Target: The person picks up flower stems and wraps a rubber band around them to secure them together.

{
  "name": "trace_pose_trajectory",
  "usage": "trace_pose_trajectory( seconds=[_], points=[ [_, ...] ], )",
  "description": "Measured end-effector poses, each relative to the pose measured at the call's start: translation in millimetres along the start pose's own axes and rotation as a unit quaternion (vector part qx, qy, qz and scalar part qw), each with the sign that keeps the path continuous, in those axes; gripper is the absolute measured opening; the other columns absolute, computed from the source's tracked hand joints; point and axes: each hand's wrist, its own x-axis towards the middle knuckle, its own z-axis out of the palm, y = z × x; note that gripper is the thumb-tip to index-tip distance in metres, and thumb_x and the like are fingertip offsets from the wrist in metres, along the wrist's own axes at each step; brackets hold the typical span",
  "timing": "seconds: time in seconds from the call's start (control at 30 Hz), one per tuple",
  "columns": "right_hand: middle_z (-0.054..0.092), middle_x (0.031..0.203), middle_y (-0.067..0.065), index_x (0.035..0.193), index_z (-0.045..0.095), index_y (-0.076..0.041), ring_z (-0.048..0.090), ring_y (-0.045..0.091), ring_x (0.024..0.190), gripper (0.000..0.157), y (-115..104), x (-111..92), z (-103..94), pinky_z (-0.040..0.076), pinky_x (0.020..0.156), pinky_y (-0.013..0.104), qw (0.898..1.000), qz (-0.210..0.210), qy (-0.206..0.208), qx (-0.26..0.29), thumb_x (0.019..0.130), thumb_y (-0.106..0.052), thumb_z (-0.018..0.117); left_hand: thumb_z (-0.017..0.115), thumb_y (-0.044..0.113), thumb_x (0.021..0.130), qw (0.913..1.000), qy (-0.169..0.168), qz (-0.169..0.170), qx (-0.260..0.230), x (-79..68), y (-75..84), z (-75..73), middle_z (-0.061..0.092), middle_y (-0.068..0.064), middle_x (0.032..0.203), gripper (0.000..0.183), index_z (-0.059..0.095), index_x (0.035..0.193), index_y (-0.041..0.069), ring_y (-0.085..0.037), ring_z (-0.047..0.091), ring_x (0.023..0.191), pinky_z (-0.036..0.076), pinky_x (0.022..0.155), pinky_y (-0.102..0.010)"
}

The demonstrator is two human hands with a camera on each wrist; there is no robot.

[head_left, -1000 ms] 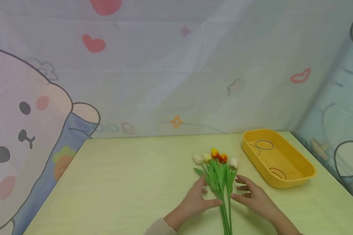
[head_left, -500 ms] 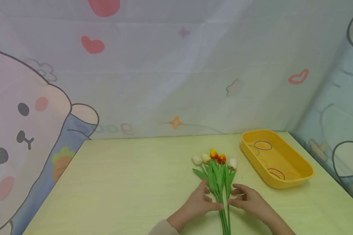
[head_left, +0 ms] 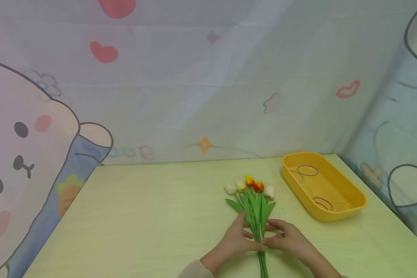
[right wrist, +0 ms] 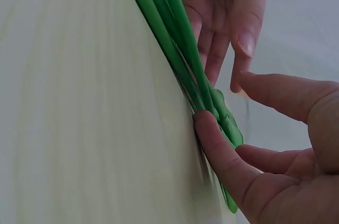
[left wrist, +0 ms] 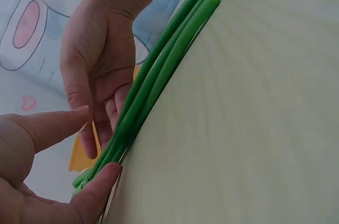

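Observation:
A bunch of artificial tulips (head_left: 255, 206) lies on the table, with white, pale yellow and red-yellow heads above green leaves. Its green stems (left wrist: 156, 68) run together toward the near edge. My left hand (head_left: 234, 241) is on the left of the stems, thumb reaching across above them, a fingertip against them low by the table. From the other side my right hand (head_left: 288, 239) touches the stems with a fingertip (right wrist: 204, 121), its thumb held apart from them. Neither hand closes round the bunch; the stems lie between the two.
A yellow tray (head_left: 328, 214) stands to the right of the flowers, with several coloured rubber bands, among them a blue band (head_left: 307, 170), inside. The pale table (head_left: 142, 220) ends at a cartoon-printed cloth backdrop (head_left: 180, 77).
My right hand has moved left toward the left hand. The stem on the right, with its white tulip, has come in against the others, so the bunch is narrower.

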Motion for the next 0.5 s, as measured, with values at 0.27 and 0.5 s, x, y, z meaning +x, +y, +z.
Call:
trace_pose_trajectory(
  seconds=[0.27,0.5],
  points=[
    [0.053,0.128,0.029,0.140,0.034,0.014,0.066,0.022,0.092,0.074,0,0,7.5,0.055,0.078,0.035,0.999,0.001,0.008,0.034,0.083,-0.015,0.073,0.085,-0.001,0.069,0.9993,0.021,0.005,-0.031,1.8,-0.8,6.8,0.053,-0.019,0.125,0.101,0.023,0.149,-0.003,-0.021,0.062,0.093,0.056,0.078,-0.037],
    [0.054,0.127,0.025,0.139,0.038,0.010,0.065,0.022,0.092,0.072,-2,-1,11.5,0.052,0.075,0.031,0.998,0.008,0.037,0.045,0.081,-0.012,0.075,0.082,-0.007,0.069,0.9953,0.047,0.005,-0.085,1.4,-2.6,10.3,0.056,-0.014,0.116,0.095,0.027,0.146,-0.003,-0.019,0.063,0.088,0.059,0.073,-0.033]
  ],
)
